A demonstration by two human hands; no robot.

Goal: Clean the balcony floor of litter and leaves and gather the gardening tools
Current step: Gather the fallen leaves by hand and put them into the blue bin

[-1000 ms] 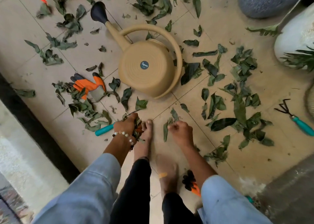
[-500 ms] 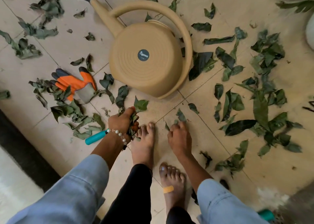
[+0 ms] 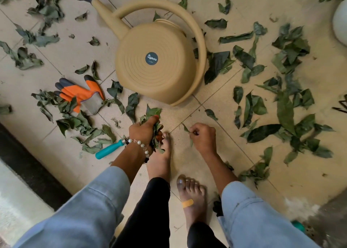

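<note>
Clearly the leaves (image 3: 262, 133) are light, limp and crumple easily, so they are best scooped in bunches, not by single stems. A wad of them sits clamped in the curled fingers of the left hand (image 3: 143, 130); the right hand (image 3: 203, 136) pinches one thin leaf. More lie scattered beyond both sets of fingertips, around the tipped watering can (image 3: 155, 59), orange glove (image 3: 80, 93) and teal-handled tool (image 3: 109, 150).

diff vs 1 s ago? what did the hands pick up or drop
The right hand went from touching the tile beside the foot to pinching a single leaf lifted off the floor. The left hand kept gripping its bunch of leaves; nothing was dropped. The camera came lower and closer. The watering can, orange glove and teal-handled tool lie as before.
</note>
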